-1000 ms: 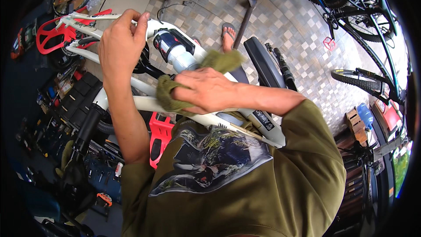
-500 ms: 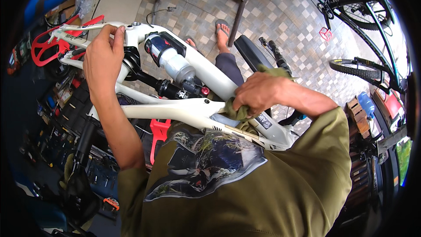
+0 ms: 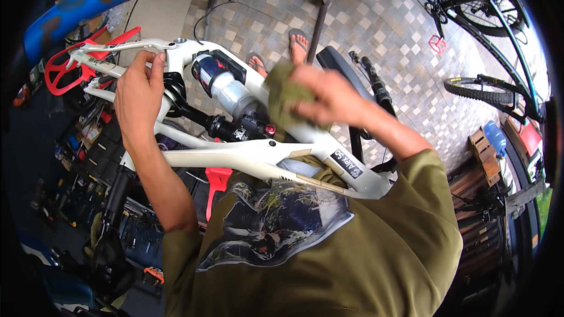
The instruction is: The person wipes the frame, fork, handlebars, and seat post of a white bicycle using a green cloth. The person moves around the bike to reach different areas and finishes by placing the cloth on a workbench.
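Note:
A white full-suspension bicycle frame (image 3: 226, 159) lies across in front of me, close against my shirt. My left hand (image 3: 138, 91) is closed on its left part, thumb and fingers pinching the frame beside the black linkage. My right hand (image 3: 336, 98), a little blurred, grips a bunched olive cloth (image 3: 283, 91) against the thick white tube, partly covering it. Inside the frame sit a clear water bottle (image 3: 228, 89) with a dark band and a black rear shock (image 3: 218, 125) with a red knob. A dark label (image 3: 348, 163) marks the tube's right end.
A blue, rust-worn bar (image 3: 106, 3) arches across the upper left. Red stand parts (image 3: 61, 73) show at the left and below the frame. Tools crowd the lower left. Other bicycles (image 3: 482, 6) stand at upper right, and a wooden crate (image 3: 484, 158) at right.
My right hand has moved up and left along the thick tube with the cloth, uncovering the label end. The left hand keeps its hold. The view has shifted slightly, showing more of the blue bar.

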Demonstrator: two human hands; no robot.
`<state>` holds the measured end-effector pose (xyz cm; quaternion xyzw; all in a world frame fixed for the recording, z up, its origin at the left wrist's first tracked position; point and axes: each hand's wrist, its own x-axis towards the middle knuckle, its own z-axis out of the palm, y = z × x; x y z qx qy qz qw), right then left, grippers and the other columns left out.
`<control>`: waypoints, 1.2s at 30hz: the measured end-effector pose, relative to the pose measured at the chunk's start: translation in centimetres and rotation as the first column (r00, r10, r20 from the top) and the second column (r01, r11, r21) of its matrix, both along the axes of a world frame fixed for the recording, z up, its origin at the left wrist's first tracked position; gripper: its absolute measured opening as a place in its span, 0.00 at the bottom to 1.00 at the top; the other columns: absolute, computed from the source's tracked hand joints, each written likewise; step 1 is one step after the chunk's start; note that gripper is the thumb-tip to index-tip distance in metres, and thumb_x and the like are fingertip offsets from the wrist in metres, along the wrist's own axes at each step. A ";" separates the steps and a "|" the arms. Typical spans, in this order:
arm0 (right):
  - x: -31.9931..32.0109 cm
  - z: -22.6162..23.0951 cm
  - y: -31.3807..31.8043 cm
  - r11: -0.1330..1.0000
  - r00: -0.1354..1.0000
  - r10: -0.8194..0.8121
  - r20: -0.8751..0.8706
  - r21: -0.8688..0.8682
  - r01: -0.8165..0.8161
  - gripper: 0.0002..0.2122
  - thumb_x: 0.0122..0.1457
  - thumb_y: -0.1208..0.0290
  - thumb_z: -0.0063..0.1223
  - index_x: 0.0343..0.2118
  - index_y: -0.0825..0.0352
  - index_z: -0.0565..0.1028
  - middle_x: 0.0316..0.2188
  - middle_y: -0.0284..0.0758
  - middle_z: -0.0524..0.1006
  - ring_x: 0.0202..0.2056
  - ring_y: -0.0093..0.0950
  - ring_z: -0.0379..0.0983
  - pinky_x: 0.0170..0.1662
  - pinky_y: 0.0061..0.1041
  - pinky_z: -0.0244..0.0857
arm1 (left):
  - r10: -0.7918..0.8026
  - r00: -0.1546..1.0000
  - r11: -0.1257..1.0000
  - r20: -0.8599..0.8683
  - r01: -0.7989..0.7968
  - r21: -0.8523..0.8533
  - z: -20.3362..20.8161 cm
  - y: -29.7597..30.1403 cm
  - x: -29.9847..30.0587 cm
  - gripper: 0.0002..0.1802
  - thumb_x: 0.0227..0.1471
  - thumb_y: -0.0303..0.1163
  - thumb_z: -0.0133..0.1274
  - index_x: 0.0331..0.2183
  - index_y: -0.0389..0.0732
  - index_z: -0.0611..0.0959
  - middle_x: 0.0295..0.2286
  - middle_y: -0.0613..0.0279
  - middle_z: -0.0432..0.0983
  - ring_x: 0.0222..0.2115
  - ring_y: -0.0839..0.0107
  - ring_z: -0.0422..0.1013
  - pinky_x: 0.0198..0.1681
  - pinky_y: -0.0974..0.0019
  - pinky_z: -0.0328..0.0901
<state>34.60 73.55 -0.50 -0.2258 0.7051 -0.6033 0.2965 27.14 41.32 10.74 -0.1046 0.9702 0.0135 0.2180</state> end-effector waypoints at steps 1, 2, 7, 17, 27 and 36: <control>-1.1 -0.8 1.0 0.993 0.995 -0.038 0.088 0.111 0.028 0.15 0.57 0.64 0.63 0.42 0.63 0.72 0.35 0.41 0.78 0.38 0.42 0.77 0.41 0.39 0.69 | 0.012 1.000 1.000 -0.003 -0.012 -0.001 0.2 0.2 -0.1 0.20 0.64 0.46 0.50 0.41 0.38 0.82 0.25 0.49 0.79 0.27 0.50 0.76 0.33 0.53 0.67; -2.1 -1.5 2.1 0.974 0.982 -0.083 0.170 0.223 0.044 0.15 0.58 0.63 0.63 0.42 0.64 0.72 0.32 0.42 0.79 0.37 0.43 0.78 0.41 0.39 0.70 | 0.020 1.000 1.000 -0.004 -0.020 0.012 0.2 0.2 0.1 0.20 0.64 0.46 0.50 0.41 0.38 0.82 0.25 0.49 0.79 0.26 0.51 0.76 0.33 0.54 0.67; 1.3 -3.2 1.2 0.864 0.814 0.435 0.385 0.076 -0.497 0.23 0.59 0.54 0.59 0.53 0.57 0.69 0.39 0.47 0.80 0.44 0.48 0.77 0.47 0.44 0.69 | 0.005 1.000 0.999 0.006 -0.005 0.035 -0.1 0.3 0.0 0.19 0.64 0.46 0.51 0.42 0.39 0.82 0.25 0.49 0.79 0.26 0.54 0.76 0.33 0.55 0.67; -1.4 -8.8 -11.3 0.907 0.951 0.231 0.205 0.309 -0.286 0.22 0.55 0.59 0.58 0.52 0.58 0.69 0.41 0.47 0.80 0.44 0.50 0.77 0.46 0.47 0.68 | 0.042 0.999 0.993 0.005 -0.042 0.112 -0.3 0.3 0.3 0.16 0.64 0.42 0.50 0.41 0.39 0.81 0.29 0.46 0.81 0.33 0.42 0.77 0.35 0.47 0.68; -2.6 -16.9 -8.3 0.863 0.990 -0.125 -0.064 0.486 0.141 0.20 0.58 0.65 0.57 0.53 0.58 0.68 0.44 0.45 0.78 0.43 0.49 0.77 0.43 0.46 0.71 | 0.026 0.999 0.999 0.031 -0.027 0.042 0.3 0.3 0.3 0.15 0.64 0.42 0.48 0.41 0.40 0.81 0.31 0.45 0.81 0.35 0.40 0.76 0.36 0.44 0.67; -2.0 -15.7 -13.0 0.976 0.915 0.215 0.340 -0.095 -0.194 0.24 0.68 0.42 0.42 0.31 0.62 0.72 0.38 0.36 0.70 0.47 0.34 0.69 0.53 0.39 0.62 | -0.016 0.998 0.999 0.054 0.014 0.037 0.1 0.0 -0.3 0.16 0.65 0.43 0.47 0.41 0.40 0.80 0.31 0.44 0.81 0.35 0.40 0.76 0.37 0.45 0.67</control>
